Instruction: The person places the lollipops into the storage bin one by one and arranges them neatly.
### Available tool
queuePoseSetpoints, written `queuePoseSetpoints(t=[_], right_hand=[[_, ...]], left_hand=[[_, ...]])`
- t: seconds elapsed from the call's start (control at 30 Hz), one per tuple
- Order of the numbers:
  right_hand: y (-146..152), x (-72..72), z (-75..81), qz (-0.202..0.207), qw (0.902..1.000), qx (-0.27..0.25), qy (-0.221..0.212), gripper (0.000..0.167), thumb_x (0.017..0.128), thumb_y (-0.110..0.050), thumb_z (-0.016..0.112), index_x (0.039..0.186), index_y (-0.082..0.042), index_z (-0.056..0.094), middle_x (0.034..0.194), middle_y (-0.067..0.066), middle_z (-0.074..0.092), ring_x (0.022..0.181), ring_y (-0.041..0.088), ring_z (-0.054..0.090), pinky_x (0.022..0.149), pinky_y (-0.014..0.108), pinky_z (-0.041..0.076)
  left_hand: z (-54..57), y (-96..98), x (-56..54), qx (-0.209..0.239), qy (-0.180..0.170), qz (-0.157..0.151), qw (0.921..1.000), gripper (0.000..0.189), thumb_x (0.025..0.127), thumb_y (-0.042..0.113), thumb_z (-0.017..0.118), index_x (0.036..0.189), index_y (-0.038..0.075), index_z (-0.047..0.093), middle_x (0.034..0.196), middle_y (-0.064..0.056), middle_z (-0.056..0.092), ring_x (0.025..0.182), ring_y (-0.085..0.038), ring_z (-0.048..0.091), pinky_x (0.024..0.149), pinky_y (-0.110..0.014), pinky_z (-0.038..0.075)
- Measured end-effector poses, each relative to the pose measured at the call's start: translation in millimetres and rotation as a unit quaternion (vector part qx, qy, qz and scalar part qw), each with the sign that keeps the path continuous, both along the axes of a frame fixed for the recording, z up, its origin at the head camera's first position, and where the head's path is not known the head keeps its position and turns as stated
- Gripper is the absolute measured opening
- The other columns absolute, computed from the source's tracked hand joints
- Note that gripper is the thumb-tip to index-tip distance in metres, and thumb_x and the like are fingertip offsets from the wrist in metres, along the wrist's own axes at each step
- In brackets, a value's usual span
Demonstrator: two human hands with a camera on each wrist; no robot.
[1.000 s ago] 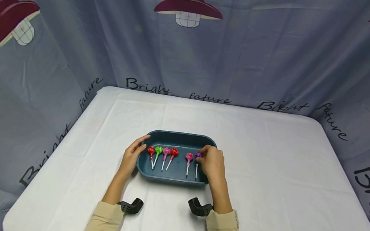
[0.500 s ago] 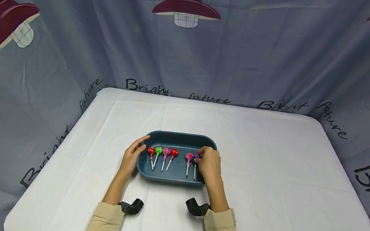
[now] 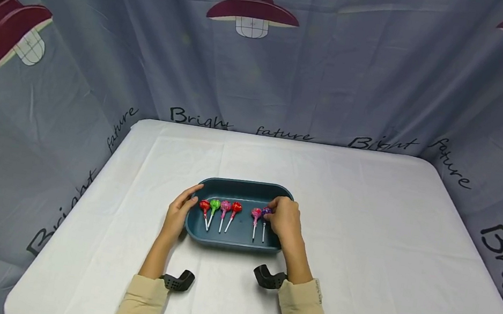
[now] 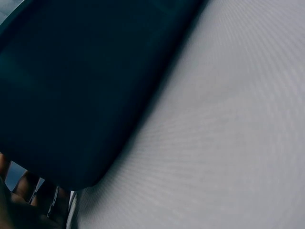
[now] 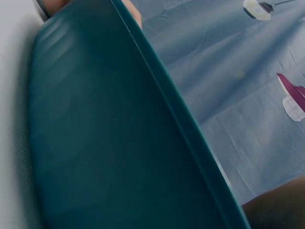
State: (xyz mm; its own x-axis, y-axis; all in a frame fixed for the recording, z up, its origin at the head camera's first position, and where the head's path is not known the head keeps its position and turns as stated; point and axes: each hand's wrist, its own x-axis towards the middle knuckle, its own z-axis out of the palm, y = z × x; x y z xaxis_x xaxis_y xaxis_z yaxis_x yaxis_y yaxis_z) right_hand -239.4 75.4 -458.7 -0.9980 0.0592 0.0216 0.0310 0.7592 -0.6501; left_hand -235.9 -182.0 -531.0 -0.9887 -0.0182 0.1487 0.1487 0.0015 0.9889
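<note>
A dark teal tray (image 3: pixel 238 245) holds several wrapped lollipops in the head view. On its left side lie a red lollipop (image 3: pixel 204 205), a green one (image 3: pixel 215 205), a pink one (image 3: pixel 225 206) and another red one (image 3: pixel 236 207). Farther right is a second pink lollipop (image 3: pixel 256 213). Beside it, my right hand (image 3: pixel 286 219) pinches a purple lollipop (image 3: pixel 266 211) near its head, its stick showing below the fingers. My left hand (image 3: pixel 177 215) rests against the tray's left end with fingers spread along the rim. The wrist views show mostly the tray's outer wall (image 4: pixel 81 95).
A white cloth (image 3: pixel 366 239) covers the table around the tray. Behind and at both sides hangs a grey-blue curtain (image 3: pixel 321 80) printed with red lamps and lettering. Black wrist cameras (image 3: pixel 179 281) sit on both wrists.
My right hand has shifted slightly left with the purple lollipop, bringing it closer to the pink one. The left hand and tray stay almost where they were.
</note>
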Motion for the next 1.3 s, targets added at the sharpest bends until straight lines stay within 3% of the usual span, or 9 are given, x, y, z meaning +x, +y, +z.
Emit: queuePoseSetpoints(t=[0.4,0.7,0.97,1.3], right_hand=[[-0.5,-2.8,-1.2,0.023,0.9996,-0.01,-0.014,0.014,0.075,-0.002,0.075,0.088,0.0,0.07,0.083,0.012,0.069,0.077,0.021,0.064,0.067,0.036,0.051],[-3.4,-4.9,-6.6,0.033,0.9992,-0.01,-0.02,0.013,0.077,-0.002,0.073,0.089,-0.001,0.069,0.085,0.011,0.069,0.079,0.02,0.064,0.07,0.036,0.051],[-4.3,-6.1,-10.8,0.046,0.9987,0.0,-0.02,0.01,0.077,-0.002,0.073,0.086,-0.002,0.069,0.082,0.01,0.068,0.077,0.02,0.063,0.069,0.034,0.052],[-4.2,-6.6,-13.5,0.054,0.9982,-0.013,-0.021,0.011,0.077,-0.002,0.072,0.088,-0.001,0.069,0.083,0.009,0.069,0.077,0.019,0.064,0.069,0.034,0.051]], left_hand=[[-4.7,1.3,-0.3,-0.013,0.019,0.011,0.9997,0.033,0.096,0.02,0.05,0.128,0.016,0.056,0.135,0.003,0.047,0.13,-0.006,0.031,0.108,-0.029,0.02],[-4.2,1.7,0.4,-0.013,0.021,0.011,0.9996,0.035,0.095,0.024,0.051,0.129,0.015,0.055,0.137,0.0,0.046,0.132,-0.012,0.03,0.109,-0.034,0.019],[-6.4,2.0,-0.2,-0.028,0.046,0.015,0.9984,0.035,0.095,0.026,0.05,0.127,0.017,0.057,0.135,-0.002,0.048,0.132,-0.017,0.031,0.108,-0.038,0.021],[-1.8,1.3,0.0,-0.009,0.02,0.007,0.9997,0.034,0.096,0.017,0.049,0.129,0.011,0.055,0.137,-0.003,0.046,0.132,-0.012,0.03,0.11,-0.033,0.019]])
